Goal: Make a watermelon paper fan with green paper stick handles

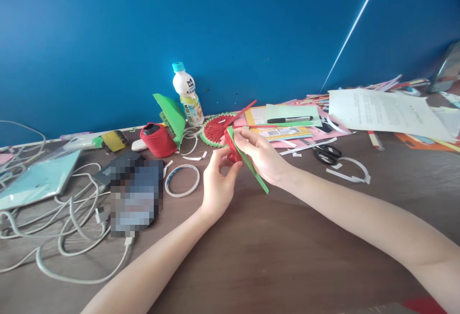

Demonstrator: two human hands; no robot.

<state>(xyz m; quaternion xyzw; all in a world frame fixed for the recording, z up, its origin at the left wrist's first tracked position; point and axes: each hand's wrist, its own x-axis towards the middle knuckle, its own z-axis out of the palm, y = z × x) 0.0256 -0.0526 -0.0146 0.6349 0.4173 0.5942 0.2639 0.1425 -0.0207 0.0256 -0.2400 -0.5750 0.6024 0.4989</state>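
Over the table, my left hand (220,180) grips a small bundle of red pleated paper (234,150) from below, thumb and fingers closed on it. My right hand (265,157) pinches a green paper strip (259,180) against the bundle's right side; the strip's free end slants down to the right. Fingers hide part of the red folds. Just behind the hands lies a round pleated paper fan (214,129), red with a green edge and red sticks. A roll of clear tape (182,180) rests flat left of my left hand.
At left are a blurred-out phone (138,199), tangled white cables (72,208) and a red-wrapped object (158,140). A bottle (189,96) stands by the blue wall. Black-handled scissors (326,154), a black pen (290,119), paper scraps and a printed sheet (386,112) lie at right.
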